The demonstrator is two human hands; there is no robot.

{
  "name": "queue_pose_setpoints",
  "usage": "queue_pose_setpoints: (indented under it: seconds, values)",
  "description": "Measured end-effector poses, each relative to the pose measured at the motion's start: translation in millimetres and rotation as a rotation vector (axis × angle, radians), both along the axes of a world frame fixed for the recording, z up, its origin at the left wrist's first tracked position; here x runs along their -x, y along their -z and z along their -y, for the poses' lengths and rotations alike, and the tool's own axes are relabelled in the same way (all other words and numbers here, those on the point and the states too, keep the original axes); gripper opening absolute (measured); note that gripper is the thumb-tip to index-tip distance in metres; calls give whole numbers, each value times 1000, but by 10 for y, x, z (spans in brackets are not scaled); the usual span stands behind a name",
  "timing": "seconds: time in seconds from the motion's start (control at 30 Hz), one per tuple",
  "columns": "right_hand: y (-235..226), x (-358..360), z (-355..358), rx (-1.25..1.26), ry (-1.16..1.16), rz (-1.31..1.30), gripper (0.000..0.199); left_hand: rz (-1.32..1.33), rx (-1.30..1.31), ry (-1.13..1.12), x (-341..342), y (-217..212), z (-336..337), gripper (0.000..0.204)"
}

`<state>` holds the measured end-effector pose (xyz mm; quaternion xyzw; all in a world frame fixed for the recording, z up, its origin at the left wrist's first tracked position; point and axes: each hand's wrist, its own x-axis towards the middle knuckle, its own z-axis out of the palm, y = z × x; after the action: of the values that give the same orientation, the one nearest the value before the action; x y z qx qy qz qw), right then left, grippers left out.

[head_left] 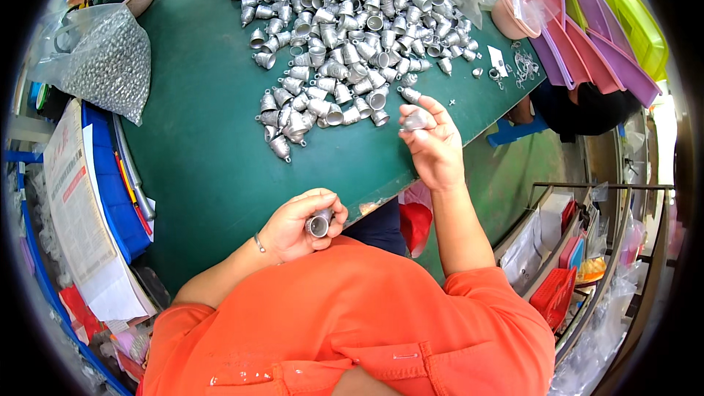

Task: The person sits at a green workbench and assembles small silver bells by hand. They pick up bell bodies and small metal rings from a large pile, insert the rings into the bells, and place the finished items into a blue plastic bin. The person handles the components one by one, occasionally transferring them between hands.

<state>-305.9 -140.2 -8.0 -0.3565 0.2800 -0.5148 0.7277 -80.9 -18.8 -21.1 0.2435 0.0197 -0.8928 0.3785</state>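
Note:
Near the table's front edge, my left hand (290, 229) is closed around a small silver metal bell (318, 226), its hollow mouth facing up. Farther forward and to the right, my right hand (440, 150) pinches another silver bell (416, 120) between thumb and fingers, beside the near right end of a pile. That big pile of silver bells (345, 44) spreads over the green table (213, 198), many with a loop on top. One loose bell (409, 94) lies just beyond my right fingertips.
A clear bag of small silver beads (110, 59) stands at the left, by a blue tray (121, 205) with pens and papers. Small metal rings (525, 66) and a pink bowl (510, 16) sit at the right edge, near stacked coloured bins (587, 37). A person's dark head (598, 110) shows beyond.

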Motion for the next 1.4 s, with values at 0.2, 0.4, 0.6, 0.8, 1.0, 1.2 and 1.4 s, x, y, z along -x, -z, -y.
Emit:
queue_pose_setpoints:
  seconds: [0.2,0.4,0.6,0.8,1.0,1.2,1.4]
  values:
    - [85,303,323,-32,155,-364,24,-27,3,5,6,-9,15,19]
    - [134,25,482,785,315,-1579,34,179,438,-143,-55,-247,4,20]
    - [-101,21,251,-112,-41,8,40,-116,1457,-429,-458,-1118,142,9]
    - [-10,-50,45,-470,-194,528,32,-45,1696,-622,-357,-1898,-21,28]
    - [-24,-136,-74,-443,-258,559,39,47,1790,-695,-307,-2070,-56,25]
    - [-72,-164,-81,-456,-216,262,52,-17,1780,-708,-210,-2097,18,25]
    - [-63,-184,-123,-359,-154,254,48,-71,1791,-698,-174,-2079,94,22]
